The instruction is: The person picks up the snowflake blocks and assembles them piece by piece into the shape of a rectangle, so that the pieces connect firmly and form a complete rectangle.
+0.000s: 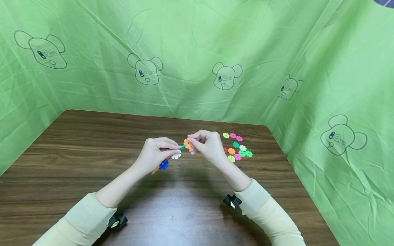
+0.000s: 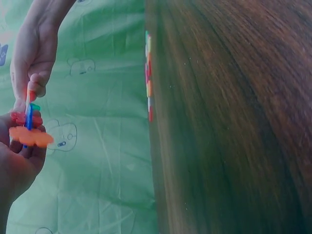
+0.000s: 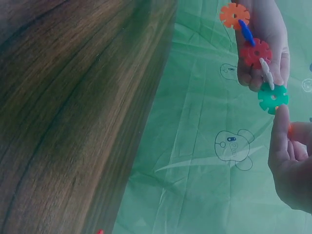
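Toothed plastic snowflake discs form a linked chain above the table. My left hand point(image 1: 158, 153) pinches the chain near its green disc point(image 3: 273, 98). Beyond the green one run a white disc point(image 1: 176, 156), a red disc point(image 3: 256, 53), a blue disc point(image 1: 163, 164) and an orange end disc point(image 3: 234, 16). Between thumb and fingers, my right hand point(image 1: 209, 145) pinches another orange disc point(image 1: 188, 144), which meets the green disc's edge. How deeply their slots engage is hidden by the fingertips.
Several loose discs lie flat on the brown wooden table point(image 1: 92, 147) beyond the right hand, among them a white disc point(image 1: 242, 148) and a pink disc point(image 1: 237, 156). A green curtain point(image 1: 184, 99) with bear drawings hangs behind and along the sides.
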`<state>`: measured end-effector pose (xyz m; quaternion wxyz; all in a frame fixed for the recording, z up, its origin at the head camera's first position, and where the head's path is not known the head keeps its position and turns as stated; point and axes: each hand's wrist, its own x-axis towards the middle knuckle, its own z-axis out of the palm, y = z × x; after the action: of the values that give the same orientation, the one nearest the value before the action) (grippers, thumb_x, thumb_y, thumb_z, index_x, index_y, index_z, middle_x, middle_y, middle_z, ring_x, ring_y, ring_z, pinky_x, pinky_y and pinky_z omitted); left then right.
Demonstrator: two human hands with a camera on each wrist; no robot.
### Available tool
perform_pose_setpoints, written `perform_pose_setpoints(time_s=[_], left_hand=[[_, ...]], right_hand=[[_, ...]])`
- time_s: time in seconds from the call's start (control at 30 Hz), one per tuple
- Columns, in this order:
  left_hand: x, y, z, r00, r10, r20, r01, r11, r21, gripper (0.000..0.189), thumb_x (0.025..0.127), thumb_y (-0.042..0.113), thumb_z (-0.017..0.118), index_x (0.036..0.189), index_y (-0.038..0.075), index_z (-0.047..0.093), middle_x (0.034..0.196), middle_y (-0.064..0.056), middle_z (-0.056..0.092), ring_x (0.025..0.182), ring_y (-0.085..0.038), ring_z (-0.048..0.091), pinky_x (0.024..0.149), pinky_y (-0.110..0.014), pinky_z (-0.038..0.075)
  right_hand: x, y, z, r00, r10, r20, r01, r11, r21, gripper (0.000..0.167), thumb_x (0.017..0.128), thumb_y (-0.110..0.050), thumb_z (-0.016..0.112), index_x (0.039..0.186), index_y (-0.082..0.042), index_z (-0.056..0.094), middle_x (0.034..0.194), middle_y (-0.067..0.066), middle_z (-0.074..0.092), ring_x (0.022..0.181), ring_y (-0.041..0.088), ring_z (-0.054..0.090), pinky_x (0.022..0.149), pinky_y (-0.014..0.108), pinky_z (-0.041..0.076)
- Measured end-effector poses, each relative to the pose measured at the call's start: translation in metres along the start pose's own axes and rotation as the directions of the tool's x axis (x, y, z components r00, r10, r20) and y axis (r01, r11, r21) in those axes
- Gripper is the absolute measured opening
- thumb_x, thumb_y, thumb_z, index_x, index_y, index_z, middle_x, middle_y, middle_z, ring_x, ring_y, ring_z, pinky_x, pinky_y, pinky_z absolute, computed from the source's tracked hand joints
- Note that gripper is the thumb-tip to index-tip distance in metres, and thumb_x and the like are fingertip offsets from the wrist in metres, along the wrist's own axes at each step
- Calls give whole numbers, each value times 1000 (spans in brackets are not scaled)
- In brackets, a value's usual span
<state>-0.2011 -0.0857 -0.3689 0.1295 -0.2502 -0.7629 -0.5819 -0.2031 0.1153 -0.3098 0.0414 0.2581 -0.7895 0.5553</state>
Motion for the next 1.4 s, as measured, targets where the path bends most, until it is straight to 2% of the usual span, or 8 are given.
perform_pose_setpoints(time_s=[0.33,0.57,0.83,0.97,1.13,1.33,1.4], left_hand=[[0,1,1,1000,3,9,-4,1000,19,6,76,8,78,81,7,76,83,0,72,71,-9,66,58,-24,54],[-1,-2,2,999,33,16,-34,999,39,4,77,10,77,82,11,76,84,2,72,74,-9,66,58,-23,53],[-1,-4,2,998,56,1,-56,998,26,5,77,9,77,82,10,76,84,0,72,76,-9,67,60,-23,54],[-1,-3,3,998,65,-9,-64,998,18,6,76,5,77,82,7,76,84,-2,72,75,-10,67,61,-23,55],[0,-1,3,996,92,-12,-91,994,63,8,76,2,77,82,7,76,85,-2,72,78,-10,68,64,-22,55],[0,-4,5,999,35,34,-37,997,74,8,77,8,77,84,12,77,85,2,72,77,-9,68,65,-23,55],[0,-6,4,998,20,54,-25,995,101,8,78,12,77,84,15,77,85,5,72,76,-7,67,67,-24,55]], right_hand=[[-1,5,1,999,31,9,-31,999,31,13,87,1,65,93,12,67,73,24,67,54,29,65,52,33,55],[-2,6,2,999,38,11,-38,999,18,13,87,1,65,92,12,67,72,24,67,56,37,65,51,33,55],[-2,7,4,999,36,3,-36,999,34,15,87,1,64,94,14,66,72,25,67,56,38,65,52,32,55],[-2,8,6,998,58,1,-58,996,64,14,88,1,63,95,13,66,76,26,68,57,36,65,55,35,56],[-4,7,6,998,67,-10,-66,994,84,14,88,1,63,95,14,66,79,27,67,56,32,66,58,45,55],[-5,14,3,992,126,12,-126,985,119,15,87,2,63,96,14,65,79,27,67,55,20,66,58,38,57],[-4,17,1,987,156,27,-158,978,136,16,87,1,64,97,13,65,78,26,67,56,21,67,59,38,57]])
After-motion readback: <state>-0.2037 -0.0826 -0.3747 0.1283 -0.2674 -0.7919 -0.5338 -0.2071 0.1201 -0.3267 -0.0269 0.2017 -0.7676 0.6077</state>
